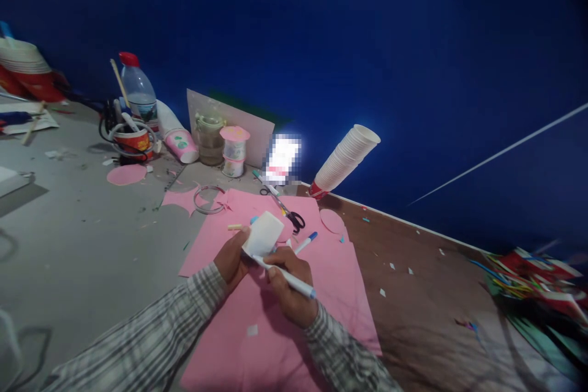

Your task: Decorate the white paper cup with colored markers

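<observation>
My left hand (233, 260) is closed around a white paper cup (267, 229), tilted on its side above the pink paper sheets (331, 294). My right hand (294, 305) grips a white marker (301, 285) with a light blue end. The marker's tip meets the cup's near edge, though whether it touches is too small to tell. Beyond my hands lie black-handled scissors (296, 220) and another marker with a dark blue cap (307, 242). A small white paper scrap (252, 331) rests on the pink paper below.
A leaning stack of paper cups (346, 156) stands by the blue wall. Behind are a pink-topped cup craft (234, 153), a glass jar (209, 141), a plastic bottle (140, 95) and a tape ring (209, 201). Colourful clutter (546, 288) lies right.
</observation>
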A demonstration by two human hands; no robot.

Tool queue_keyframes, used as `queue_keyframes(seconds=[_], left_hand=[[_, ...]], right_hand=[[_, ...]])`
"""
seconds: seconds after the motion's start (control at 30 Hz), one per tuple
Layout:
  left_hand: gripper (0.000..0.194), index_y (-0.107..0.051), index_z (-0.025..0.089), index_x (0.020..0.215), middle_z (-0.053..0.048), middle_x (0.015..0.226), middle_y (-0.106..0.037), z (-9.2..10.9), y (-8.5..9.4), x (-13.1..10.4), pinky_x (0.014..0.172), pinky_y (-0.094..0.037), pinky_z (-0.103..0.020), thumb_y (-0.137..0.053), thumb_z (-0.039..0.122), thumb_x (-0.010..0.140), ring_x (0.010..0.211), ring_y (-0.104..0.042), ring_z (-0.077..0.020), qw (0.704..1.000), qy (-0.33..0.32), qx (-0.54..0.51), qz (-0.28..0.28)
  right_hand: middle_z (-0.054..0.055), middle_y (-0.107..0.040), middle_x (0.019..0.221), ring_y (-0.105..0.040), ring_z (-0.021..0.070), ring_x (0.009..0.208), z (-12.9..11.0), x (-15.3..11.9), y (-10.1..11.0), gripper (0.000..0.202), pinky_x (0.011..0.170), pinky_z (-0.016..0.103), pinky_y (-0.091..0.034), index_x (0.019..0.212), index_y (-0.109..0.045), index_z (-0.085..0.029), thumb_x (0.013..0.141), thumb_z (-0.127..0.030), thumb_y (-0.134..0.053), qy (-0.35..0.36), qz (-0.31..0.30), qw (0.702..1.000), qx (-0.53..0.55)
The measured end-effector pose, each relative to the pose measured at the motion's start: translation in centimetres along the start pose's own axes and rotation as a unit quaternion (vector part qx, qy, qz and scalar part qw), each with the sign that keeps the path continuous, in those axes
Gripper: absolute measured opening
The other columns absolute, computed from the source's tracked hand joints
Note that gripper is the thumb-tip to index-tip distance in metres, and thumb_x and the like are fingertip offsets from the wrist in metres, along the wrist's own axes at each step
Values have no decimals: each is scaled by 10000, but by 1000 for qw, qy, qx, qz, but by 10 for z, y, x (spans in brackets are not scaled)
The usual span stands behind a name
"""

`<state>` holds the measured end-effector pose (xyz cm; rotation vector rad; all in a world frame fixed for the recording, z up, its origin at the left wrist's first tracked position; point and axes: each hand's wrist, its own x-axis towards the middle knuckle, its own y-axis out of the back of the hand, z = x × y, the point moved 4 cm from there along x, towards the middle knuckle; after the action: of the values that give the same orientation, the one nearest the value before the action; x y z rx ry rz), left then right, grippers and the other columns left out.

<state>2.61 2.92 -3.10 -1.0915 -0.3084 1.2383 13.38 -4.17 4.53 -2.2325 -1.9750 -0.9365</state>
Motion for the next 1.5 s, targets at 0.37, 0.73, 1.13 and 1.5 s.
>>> queue_keyframes(seconds=[0.37,0.73,1.13,1.5], left_hand=[[296,-635,114,738,-115,606,-681,3,-2,-2,376,-458,-297,-549,390,676,501,-591,-238,1000,6,6,11],[310,-634,99,759,-117,608,-678,4,-4,-3,376,-479,-279,-516,379,698,503,-593,-222,1000,12,7,18],[308,-626,109,714,-91,545,-655,2,-1,-1,326,-439,-271,-578,405,645,435,-563,-206,1000,13,7,17],[346,-630,90,797,-129,621,-678,3,-2,-2,377,-481,-288,-539,401,678,519,-594,-232,1000,24,-4,5]], right_hand=[[8,-627,595,-590,213,569,8,5,13,156,612,326,-487,718,-685,-198,734,-175,-532,-30,27,999,28],[1,-617,588,-577,194,489,9,1,11,167,501,282,-470,793,-676,-194,760,-212,-513,-41,62,997,33],[12,-630,623,-607,218,582,10,0,9,168,578,315,-488,783,-676,-195,761,-222,-512,-25,72,997,23],[-3,-631,579,-581,189,478,11,-2,6,145,483,286,-478,794,-676,-198,762,-216,-536,-51,44,996,53]])
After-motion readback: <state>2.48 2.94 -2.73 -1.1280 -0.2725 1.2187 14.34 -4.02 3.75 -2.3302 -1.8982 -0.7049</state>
